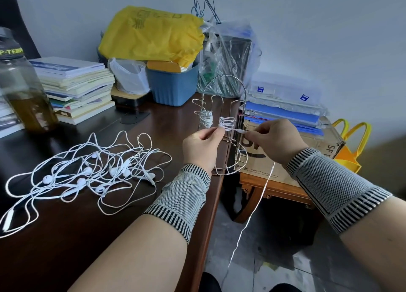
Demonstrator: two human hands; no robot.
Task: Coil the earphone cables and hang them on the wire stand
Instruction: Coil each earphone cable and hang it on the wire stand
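A metal wire stand (222, 107) sits at the right edge of the dark desk. One coiled white earphone (206, 118) hangs on its left hook. My left hand (202, 146) pinches a second white coil (227, 123) in front of the stand. My right hand (274, 140) pinches the loose end of that cable (240, 130) just right of the coil. A long white cable tail (252, 212) hangs from my right hand toward the floor. A tangled pile of white earphones (87, 173) lies on the desk to the left.
Behind the stand are a blue bin (173, 87) under a yellow bag (153, 36), a stack of books (77, 87) and a bottle (22, 89). A cardboard box (285, 155) with blue folders sits on a wooden stool at the right. The desk edge (211, 214) runs below my left wrist.
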